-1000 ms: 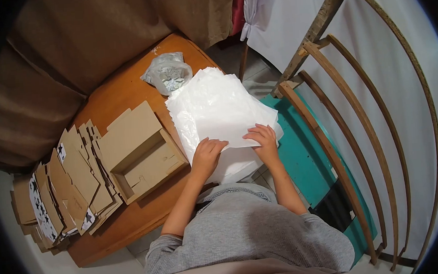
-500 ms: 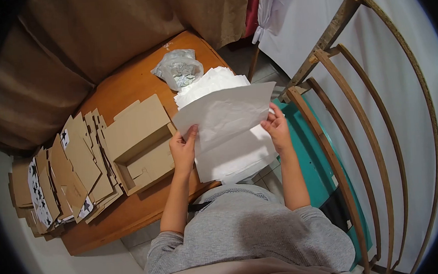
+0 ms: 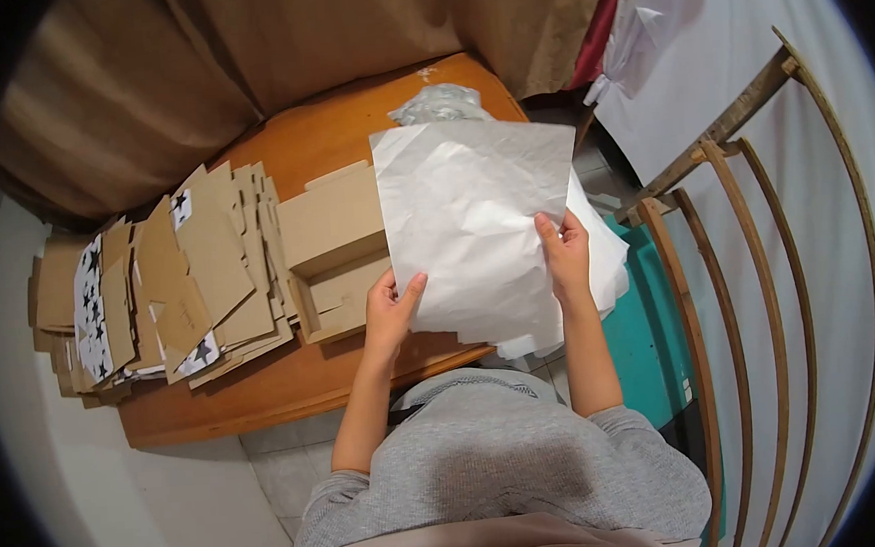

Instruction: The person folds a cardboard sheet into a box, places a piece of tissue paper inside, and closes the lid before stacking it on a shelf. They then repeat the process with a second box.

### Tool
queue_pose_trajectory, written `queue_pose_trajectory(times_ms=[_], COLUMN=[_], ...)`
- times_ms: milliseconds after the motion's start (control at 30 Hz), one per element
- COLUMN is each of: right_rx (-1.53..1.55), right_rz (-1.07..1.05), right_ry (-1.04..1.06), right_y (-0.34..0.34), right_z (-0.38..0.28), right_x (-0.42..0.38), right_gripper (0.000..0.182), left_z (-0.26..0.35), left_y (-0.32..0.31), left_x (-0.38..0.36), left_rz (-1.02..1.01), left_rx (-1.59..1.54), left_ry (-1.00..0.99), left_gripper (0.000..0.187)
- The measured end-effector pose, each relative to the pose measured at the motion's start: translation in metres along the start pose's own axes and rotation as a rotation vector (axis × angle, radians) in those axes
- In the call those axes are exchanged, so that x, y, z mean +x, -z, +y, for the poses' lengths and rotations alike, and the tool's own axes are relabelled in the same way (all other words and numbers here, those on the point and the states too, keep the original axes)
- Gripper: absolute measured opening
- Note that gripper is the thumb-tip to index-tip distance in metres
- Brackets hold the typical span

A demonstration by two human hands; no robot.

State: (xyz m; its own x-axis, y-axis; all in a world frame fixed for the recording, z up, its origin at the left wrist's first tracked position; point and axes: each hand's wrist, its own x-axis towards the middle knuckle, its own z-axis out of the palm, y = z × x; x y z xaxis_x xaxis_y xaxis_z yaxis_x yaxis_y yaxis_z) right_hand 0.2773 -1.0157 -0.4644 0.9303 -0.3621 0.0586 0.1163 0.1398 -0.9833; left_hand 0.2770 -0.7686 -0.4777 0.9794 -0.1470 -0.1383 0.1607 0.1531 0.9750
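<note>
Between my two hands a white sheet of paper (image 3: 473, 201) is held up, lightly creased. My left hand (image 3: 390, 311) pinches its lower left edge, thumb on top. On the right edge, my right hand (image 3: 567, 256) grips it with the thumb in front and the fingers behind. Beneath and behind it lies a stack of white paper (image 3: 600, 233), mostly covered by the held sheet. An open cardboard box (image 3: 329, 215) stands just left of the sheet, its right part hidden.
Several flattened cardboard pieces (image 3: 211, 252) are piled at the left of the wooden table (image 3: 318, 120). A plastic bag (image 3: 437, 103) lies at the back. To the right are a turquoise surface (image 3: 650, 311) and a wooden slatted frame (image 3: 756, 244).
The sheet has moved left off the stack and tilted upright, facing me more fully. My left hand has shifted right and slightly down. The camera view has turned left.
</note>
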Motion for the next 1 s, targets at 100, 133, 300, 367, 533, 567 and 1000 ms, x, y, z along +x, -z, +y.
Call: queue_pose_trajectory(times_ms=[100, 133, 300, 367, 533, 567, 1000], right_rx=[0.013, 0.015, -0.250, -0.375, -0.607, -0.629, -0.888], right_rz=[-0.058, -0.068, -0.256, -0.237, -0.154, -0.136, -0.056], right_ry=[0.023, 0.021, -0.171, -0.085, 0.049, 0.140, 0.402], right_y=[-0.044, -0.057, -0.114, -0.129, -0.152, -0.153, -0.172], right_z=[-0.012, -0.007, 0.030, 0.066, 0.102, 0.112, 0.102], right_x=[0.006, 0.010, 0.023, 0.031, 0.032, 0.030, -0.007], right_gripper=[0.043, 0.043, 0.056, 0.055, 0.054, 0.053, 0.054], left_z=[0.017, 0.023, -0.005, -0.026, -0.028, -0.030, -0.034], left_y=[0.033, 0.042, 0.109, 0.135, 0.157, 0.157, 0.147], left_x=[-0.005, -0.004, 0.030, 0.047, 0.056, 0.056, 0.038], left_rz=[0.026, 0.082, 0.263, 0.297, 0.342, 0.355, 0.344], left_rx=[0.013, -0.007, 0.018, 0.138, 0.514, 0.624, 0.829], left_ry=[-0.033, -0.059, -0.116, -0.113, -0.034, -0.087, -0.278], left_gripper=[0.029, 0.027, 0.020, 0.023, 0.040, 0.044, 0.067])
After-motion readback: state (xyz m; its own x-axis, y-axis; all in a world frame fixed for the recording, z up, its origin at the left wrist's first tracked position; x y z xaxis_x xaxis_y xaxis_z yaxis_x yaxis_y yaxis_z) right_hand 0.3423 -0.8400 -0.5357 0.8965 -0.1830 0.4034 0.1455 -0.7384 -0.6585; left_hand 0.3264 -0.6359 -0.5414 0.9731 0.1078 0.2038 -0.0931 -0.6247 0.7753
